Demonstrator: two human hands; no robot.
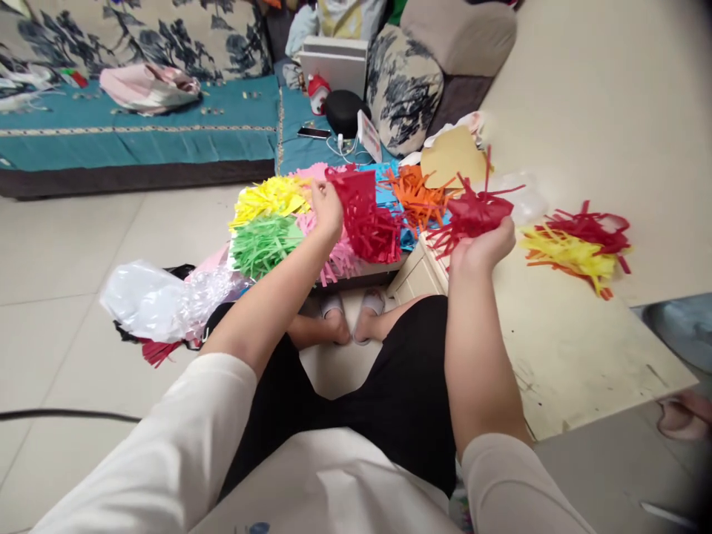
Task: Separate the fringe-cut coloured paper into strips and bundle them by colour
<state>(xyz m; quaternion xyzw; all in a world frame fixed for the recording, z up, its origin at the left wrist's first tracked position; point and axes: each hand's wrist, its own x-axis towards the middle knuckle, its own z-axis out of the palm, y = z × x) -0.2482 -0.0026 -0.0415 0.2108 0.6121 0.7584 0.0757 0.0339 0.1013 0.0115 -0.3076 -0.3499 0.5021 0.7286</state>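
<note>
My left hand (pixel 327 208) pinches the upper left corner of a red fringed paper sheet (pixel 360 200), whose cut strips hang down over pink fringed paper (pixel 340 259). To the right, my right hand (pixel 483 241) is closed around a bunch of red paper strips (pixel 472 211) above the corner of the cream table. Yellow fringed paper (pixel 270 199) and green fringed paper (pixel 265 245) lie left of my left hand. Between my hands are blue paper (pixel 388 194) and orange fringed paper (pixel 417 196).
On the cream table (pixel 589 356) lies a pile of yellow, red and orange strips (pixel 584 245). Clear plastic bags (pixel 150 300) sit on the floor at left. A teal-covered sofa (pixel 233 111) stands behind, with a phone (pixel 314 133) and a black rounded case (pixel 345 111) on it.
</note>
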